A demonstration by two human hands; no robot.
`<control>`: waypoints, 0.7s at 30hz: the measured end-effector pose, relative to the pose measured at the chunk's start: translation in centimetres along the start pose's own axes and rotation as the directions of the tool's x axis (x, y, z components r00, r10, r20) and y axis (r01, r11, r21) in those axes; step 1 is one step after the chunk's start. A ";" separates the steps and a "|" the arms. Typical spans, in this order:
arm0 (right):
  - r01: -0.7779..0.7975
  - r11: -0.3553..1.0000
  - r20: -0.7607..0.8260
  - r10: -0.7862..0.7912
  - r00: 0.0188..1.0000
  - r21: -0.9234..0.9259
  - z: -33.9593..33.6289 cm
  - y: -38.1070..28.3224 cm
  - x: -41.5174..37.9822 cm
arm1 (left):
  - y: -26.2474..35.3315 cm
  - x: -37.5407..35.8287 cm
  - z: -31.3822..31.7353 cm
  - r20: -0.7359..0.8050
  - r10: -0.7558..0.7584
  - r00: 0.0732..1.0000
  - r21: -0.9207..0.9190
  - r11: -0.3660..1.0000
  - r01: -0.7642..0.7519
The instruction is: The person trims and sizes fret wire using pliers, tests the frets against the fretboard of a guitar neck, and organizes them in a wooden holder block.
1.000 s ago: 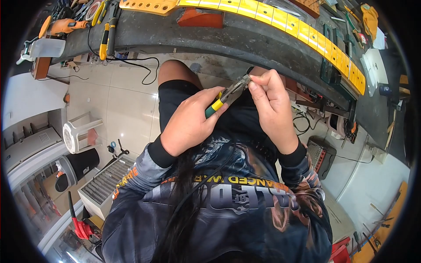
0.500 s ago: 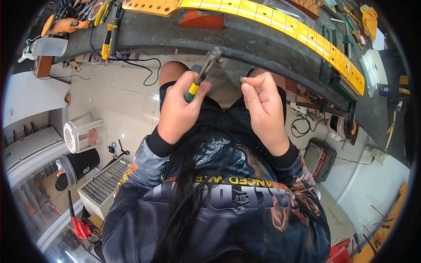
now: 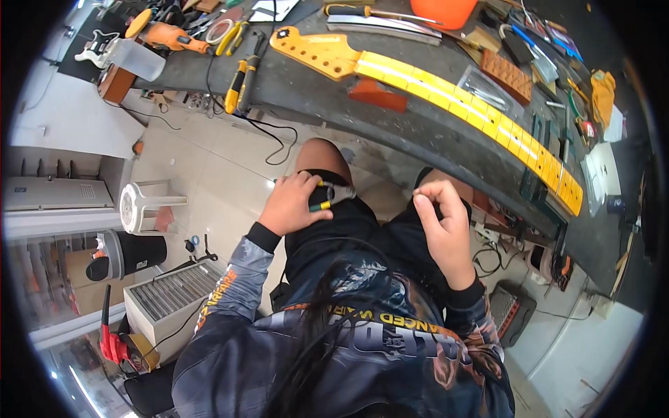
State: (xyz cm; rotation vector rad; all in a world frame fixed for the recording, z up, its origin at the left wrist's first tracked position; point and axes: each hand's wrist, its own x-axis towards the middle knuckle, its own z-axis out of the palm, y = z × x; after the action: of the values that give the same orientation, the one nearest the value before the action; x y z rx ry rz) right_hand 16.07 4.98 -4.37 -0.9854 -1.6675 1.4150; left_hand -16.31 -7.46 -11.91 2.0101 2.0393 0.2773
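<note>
My left hand (image 3: 291,203) is wrapped round the green and yellow handles of metal-jawed pliers (image 3: 339,194), whose head points right above my lap. To the right, my right hand (image 3: 443,221) has thumb and forefinger pinched together; whatever is between them is too small to make out. Beyond both hands, a yellow guitar neck (image 3: 456,102) with dark fret dots lies across the dark bench (image 3: 306,111), its drilled headstock at the left. A red-orange block (image 3: 378,95) sits under the neck beside the headstock.
Yellow-handled cutters (image 3: 237,87) and an orange power tool (image 3: 164,35) lie at the bench's left. A screwdriver (image 3: 348,10), an orange container (image 3: 443,10) and a perforated block (image 3: 506,75) are behind the neck. Cables hang below the bench edge; a white stool (image 3: 132,207) stands left.
The view has shifted, showing more of the bench. My left hand has lowered towards my lap and turned the pliers rightwards. My right hand has also lowered, fingers still pinched.
</note>
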 end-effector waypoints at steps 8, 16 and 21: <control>0.078 0.787 0.230 0.082 0.970 -0.612 -4.1 3.8 -1.3 | -0.2 -2.0 -0.6 -0.020 0.058 0.998 0.009 0.998 -0.057; 0.257 0.492 0.308 0.024 0.951 -0.832 -6.7 7.4 -3.2 | -5.1 4.8 -11.5 -0.707 0.087 0.701 0.256 0.957 0.140; 0.300 0.428 0.347 0.033 0.937 -0.852 -5.9 8.5 -3.2 | -8.1 11.2 -17.1 -0.543 -0.316 0.778 0.102 0.895 0.434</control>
State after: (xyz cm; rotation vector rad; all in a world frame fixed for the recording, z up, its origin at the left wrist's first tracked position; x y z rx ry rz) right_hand 23.59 5.57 -12.13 -1.1355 -2.8055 0.4438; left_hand -29.45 4.36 1.12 1.6950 2.8722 0.5766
